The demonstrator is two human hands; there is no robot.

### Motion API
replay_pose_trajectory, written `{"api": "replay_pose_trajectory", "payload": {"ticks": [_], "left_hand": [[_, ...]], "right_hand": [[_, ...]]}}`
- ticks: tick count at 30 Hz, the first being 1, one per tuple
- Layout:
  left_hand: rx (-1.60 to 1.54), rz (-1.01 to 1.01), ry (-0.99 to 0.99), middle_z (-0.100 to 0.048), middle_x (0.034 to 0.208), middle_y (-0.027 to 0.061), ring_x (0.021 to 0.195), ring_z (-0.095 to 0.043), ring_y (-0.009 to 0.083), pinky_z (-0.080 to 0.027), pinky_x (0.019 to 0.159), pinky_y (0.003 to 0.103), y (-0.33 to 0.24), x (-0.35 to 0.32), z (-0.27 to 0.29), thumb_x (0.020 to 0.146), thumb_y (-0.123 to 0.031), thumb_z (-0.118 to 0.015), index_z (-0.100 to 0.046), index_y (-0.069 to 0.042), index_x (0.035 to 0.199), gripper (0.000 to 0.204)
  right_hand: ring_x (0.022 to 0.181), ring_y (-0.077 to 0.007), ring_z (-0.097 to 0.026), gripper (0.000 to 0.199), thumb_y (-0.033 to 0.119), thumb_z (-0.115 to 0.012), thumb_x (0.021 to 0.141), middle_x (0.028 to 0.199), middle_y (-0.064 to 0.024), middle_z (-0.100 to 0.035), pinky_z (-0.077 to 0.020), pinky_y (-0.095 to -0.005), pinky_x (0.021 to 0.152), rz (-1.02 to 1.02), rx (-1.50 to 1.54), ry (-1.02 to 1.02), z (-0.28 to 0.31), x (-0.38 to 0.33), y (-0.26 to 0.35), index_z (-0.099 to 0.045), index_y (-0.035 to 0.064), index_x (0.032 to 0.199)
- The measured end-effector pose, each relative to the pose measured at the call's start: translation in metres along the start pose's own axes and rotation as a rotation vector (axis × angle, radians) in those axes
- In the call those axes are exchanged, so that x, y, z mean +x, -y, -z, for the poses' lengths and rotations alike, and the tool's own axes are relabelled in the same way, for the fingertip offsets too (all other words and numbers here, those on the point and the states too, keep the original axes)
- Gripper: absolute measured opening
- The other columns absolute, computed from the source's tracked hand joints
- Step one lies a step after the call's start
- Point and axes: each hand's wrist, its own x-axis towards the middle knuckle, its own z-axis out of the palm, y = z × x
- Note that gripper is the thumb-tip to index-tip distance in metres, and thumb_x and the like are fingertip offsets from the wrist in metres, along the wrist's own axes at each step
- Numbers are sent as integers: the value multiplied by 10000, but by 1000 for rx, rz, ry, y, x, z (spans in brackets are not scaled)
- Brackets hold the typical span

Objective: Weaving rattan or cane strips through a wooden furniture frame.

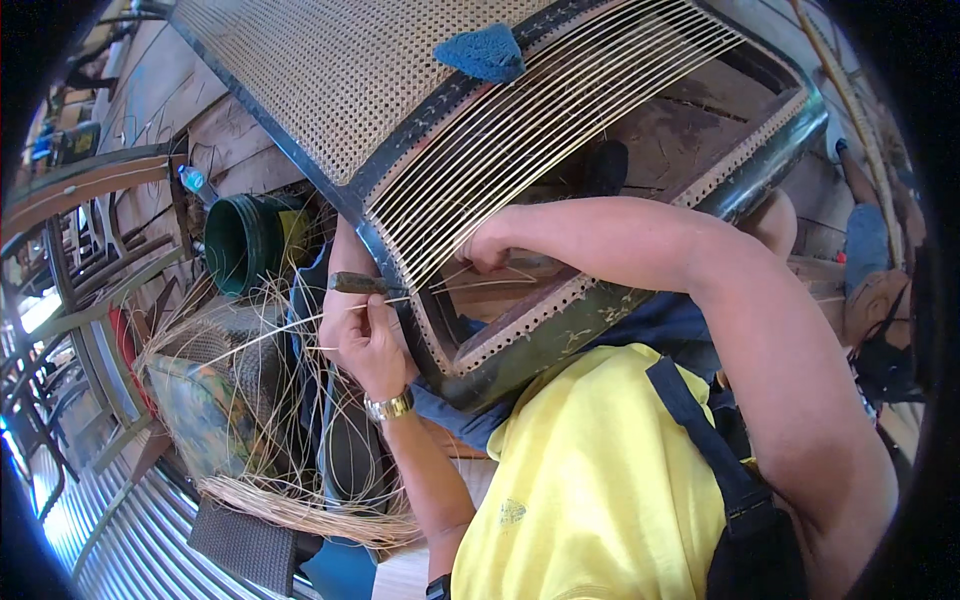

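A dark wooden chair frame (590,325) with small holes along its edges lies across my lap. Thin pale cane strands (560,120) stretch side by side over its opening. At the frame's left corner my left hand (365,340) pinches a loose cane strand (275,328) between thumb and fingers. Just above that hand, a short wooden-handled tool (357,284) points at the frame's edge; its tip is hard to see. My right hand (487,243) reaches into the opening beside the lowest strands, its fingers curled and partly hidden. Loose strand ends show below it.
A finished woven cane panel (300,80) fills the frame's upper part, with a blue cloth (482,53) on its edge. At left are a green bucket (240,240), a cane bundle (310,510), tangled strands and chair frames (90,260). Another person's leg (865,235) shows at right.
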Motion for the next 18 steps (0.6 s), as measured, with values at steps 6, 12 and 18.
{"api": "replay_pose_trajectory", "payload": {"ticks": [6, 12, 18], "left_hand": [[180, -11, -104, -700, 897, 70, 753, -658, 140, -530, 685, 264, -34, 20, 61, 1007, -147, -590, -652, -53, 982, 116], [118, -176, -652, -685, 910, 100, 774, -637, 172, -537, 664, 299, -69, 78, 320, 1027, -204, -546, -649, 14, 1097, 251], [-323, 6, -574, -634, 1162, 126, 945, -616, 200, -510, 784, 311, -65, 37, 169, 1057, -417, -438, -513, 9, 1282, 487]], "right_hand": [[685, -214, -668, 234, 111, -635, 818, 858, -75, -684, -545, -352, 545, -153, 424, 45, -9, -6, -11, -641, 110, 1052], [840, -119, -603, 365, 468, -563, 988, 1046, 45, -676, -527, -305, 726, 129, 1098, 68, 6, -20, 15, -615, 153, 1166], [757, -86, -542, 285, 410, -538, 1008, 853, 52, -637, -455, -290, 676, -44, 1163, 154, -17, 15, -11, -662, 164, 932]]}}
